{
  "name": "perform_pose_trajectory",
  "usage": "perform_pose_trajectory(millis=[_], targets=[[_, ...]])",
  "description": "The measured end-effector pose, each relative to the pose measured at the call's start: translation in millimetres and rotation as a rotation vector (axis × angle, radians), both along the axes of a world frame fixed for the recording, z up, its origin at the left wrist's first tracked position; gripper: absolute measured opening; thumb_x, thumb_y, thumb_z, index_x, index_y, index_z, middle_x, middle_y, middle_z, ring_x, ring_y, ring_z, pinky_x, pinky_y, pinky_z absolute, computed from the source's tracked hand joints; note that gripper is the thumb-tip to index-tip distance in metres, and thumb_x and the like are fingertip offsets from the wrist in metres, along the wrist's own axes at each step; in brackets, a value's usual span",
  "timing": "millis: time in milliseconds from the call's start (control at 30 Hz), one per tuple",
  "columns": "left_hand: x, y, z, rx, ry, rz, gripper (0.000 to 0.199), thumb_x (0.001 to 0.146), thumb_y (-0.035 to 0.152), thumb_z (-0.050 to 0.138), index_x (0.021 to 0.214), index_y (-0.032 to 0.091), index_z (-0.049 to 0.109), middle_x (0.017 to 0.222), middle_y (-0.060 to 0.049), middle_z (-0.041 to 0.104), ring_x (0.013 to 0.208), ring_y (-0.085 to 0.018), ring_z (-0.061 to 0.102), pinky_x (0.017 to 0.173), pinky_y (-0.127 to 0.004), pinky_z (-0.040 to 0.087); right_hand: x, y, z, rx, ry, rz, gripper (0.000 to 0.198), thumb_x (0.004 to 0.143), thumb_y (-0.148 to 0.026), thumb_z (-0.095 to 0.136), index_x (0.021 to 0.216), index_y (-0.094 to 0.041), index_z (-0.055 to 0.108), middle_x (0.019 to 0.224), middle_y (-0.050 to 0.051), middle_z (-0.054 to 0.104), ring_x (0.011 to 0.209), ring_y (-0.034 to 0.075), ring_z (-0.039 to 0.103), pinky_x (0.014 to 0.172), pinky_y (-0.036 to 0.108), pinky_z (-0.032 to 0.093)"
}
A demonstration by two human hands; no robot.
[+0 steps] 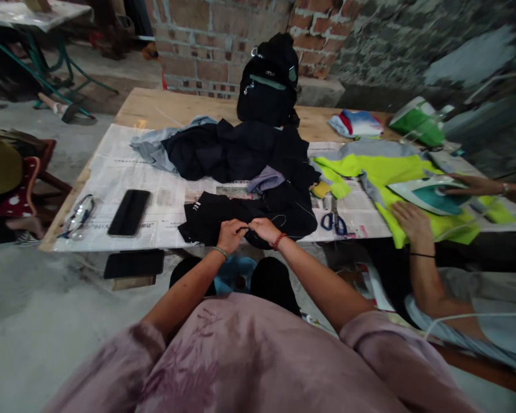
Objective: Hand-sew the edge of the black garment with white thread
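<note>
Mauve shirt, black garment, backpack, contents hidden

One head-worn view, forward and down — near the table

1 black garment, exact type unclear; fabric appears soft and matte. A small group of short white stripes is seen near its upper left part. Bunched and wrinkled overall: left part is spread fairly flat with angular corners, right part is piled thicker and more rounded. Front edge is gathered and pinched near the middle, pinched spot partly hidden. A thin pale line is curved across the right part; thread or piping cannot be told. Laid on newspaper, lengthwise along the near edge of the table. Back right boundary is lost against dark cloth.
</note>
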State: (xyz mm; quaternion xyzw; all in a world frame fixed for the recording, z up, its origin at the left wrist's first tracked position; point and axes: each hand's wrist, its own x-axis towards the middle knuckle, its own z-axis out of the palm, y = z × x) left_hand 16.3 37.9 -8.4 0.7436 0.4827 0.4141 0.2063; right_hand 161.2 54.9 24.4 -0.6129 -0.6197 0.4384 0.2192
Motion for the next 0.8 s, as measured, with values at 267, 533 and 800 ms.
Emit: perform_pose_trajectory(millis=[267, 533, 800], targets=[[-3.7, -0.7, 4.6, -0.004, 0.004, -0.061, 0.007, 0.070, 0.014, 0.065, 0.074, 0.020, 0.066, 0.071, 0.001, 0.066, 0.067, -0.011, 0.058, 0.072, -0.027, 0.041, 6.9, 5.2, 9.4, -0.104, 0.021, -0.036, 0.020, 0.071, -0.030, 0.046, 0.057, -0.017, 0.050, 0.039, -0.008, 0.035, 0.037, 0.005, 0.031, 0.041, 0.019, 0.022], [-2.9, 0.0, 4.1, 0.021, -0.004, -0.063, 0.003, 0.070, 0.018, 0.065, 0.071, 0.020, 0.066, 0.070, 0.001, 0.066, 0.065, -0.011, 0.058, 0.070, -0.027, 0.041, 9.8, 5.9, 1.5, 0.040, -0.043, -0.048, 0.026, 0.072, -0.035, 0.047, 0.054, -0.016, 0.051, 0.044, -0.006, 0.042, 0.045, 0.007, 0.038, 0.046, 0.020, 0.027], [-2.8, 1.2, 2.3, 0.042, -0.015, -0.035, 0.008, 0.068, 0.013, 0.064, 0.072, 0.020, 0.067, 0.068, 0.001, 0.066, 0.065, -0.011, 0.058, 0.068, -0.026, 0.042, -0.2, -3.5, 2.5, 0.110, -0.107, 0.046, 0.024, 0.074, -0.030, 0.045, 0.056, -0.016, 0.052, 0.051, -0.005, 0.045, 0.051, 0.007, 0.038, 0.048, 0.018, 0.027]])
